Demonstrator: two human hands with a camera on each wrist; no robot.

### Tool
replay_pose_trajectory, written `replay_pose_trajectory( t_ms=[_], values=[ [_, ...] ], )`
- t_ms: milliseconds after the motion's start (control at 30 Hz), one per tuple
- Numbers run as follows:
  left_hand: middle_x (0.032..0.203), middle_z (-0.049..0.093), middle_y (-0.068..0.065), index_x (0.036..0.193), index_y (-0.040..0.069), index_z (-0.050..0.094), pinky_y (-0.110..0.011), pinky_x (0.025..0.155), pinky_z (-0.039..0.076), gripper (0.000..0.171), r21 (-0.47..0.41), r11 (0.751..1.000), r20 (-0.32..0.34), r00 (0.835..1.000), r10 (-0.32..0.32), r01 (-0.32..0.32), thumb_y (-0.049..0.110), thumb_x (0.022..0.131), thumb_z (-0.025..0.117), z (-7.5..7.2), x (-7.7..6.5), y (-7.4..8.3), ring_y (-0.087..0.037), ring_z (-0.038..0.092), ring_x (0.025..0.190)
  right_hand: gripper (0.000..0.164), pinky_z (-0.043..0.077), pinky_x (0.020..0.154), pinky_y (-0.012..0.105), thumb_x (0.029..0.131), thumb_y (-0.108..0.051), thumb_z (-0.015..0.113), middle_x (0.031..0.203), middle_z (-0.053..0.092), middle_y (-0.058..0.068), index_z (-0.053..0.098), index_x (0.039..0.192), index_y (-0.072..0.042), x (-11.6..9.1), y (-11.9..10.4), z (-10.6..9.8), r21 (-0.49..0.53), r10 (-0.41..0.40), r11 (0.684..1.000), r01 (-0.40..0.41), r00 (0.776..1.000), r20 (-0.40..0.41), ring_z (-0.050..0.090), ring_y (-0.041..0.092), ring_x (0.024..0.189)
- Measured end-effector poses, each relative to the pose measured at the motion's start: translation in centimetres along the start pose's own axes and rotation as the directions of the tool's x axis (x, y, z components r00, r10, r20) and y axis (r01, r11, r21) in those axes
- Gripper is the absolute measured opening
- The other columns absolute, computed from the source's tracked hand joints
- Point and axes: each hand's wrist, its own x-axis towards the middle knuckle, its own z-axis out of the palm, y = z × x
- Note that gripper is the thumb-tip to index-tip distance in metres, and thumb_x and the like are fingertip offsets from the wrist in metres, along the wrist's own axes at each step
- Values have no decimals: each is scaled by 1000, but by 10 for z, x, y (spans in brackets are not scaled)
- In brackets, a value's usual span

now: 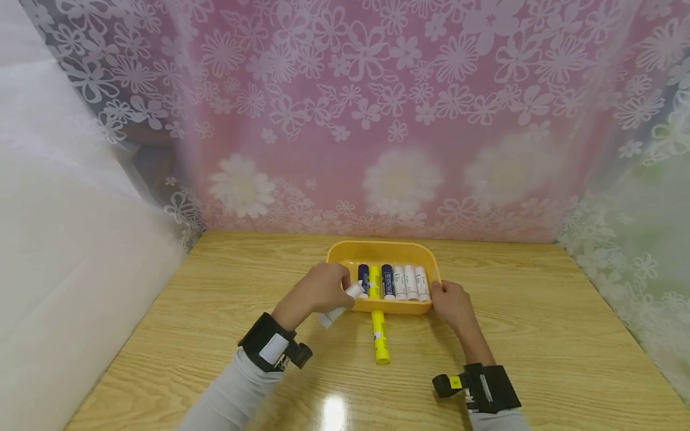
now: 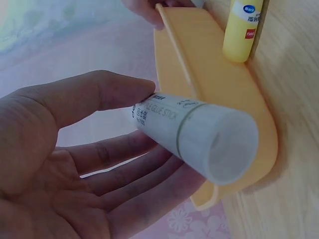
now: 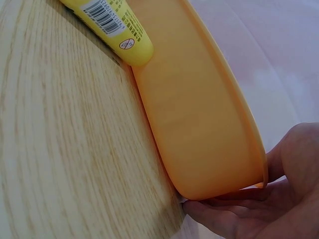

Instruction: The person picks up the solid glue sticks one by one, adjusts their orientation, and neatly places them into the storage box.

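Note:
A white glue stick [image 2: 172, 119] is pinched between the thumb and fingers of my left hand [image 1: 323, 286], just over the near left rim of an orange plastic tray [image 1: 353, 304]. My right hand [image 1: 451, 304] grips the tray's near right corner, with the thumb at the rim and fingers under the wall in the right wrist view. Inside the tray several glue sticks stand side by side: a dark blue one [image 1: 363, 280], a yellow one [image 1: 374, 282], another dark blue one [image 1: 387, 281] and white ones [image 1: 411, 282] at the right.
A yellow glue stick [image 1: 380, 338] lies on the wooden table [image 1: 512, 311], its far end close against the tray's front wall. Behind the table hangs a flowered pink curtain [image 1: 345, 137]. White sheeting [image 1: 70, 239] borders the left side.

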Motion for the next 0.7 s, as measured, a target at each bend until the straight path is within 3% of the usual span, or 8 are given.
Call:
replay_pose_trajectory(
  t_ms=[267,700],
  values=[
    [90,67,-9,94,5,69,-27,56,52,19,-3,1000,-64,998,-11,11,18,85,80,-26,5,0,-20,62,67,44,39,58,30,107,-26,35,77,51,8,63,117,7,1,-1,0,-4,5,1000,-5,1000,-2,49,21,69],
    [89,67,-10,94,3,68,-27,59,54,21,1,1000,-78,997,-7,7,18,86,79,-40,16,1,-21,62,70,46,40,59,29,106,-27,35,81,54,10,63,120,6,1,3,1,-6,21,1000,-21,1000,0,50,21,72]
  ],
)
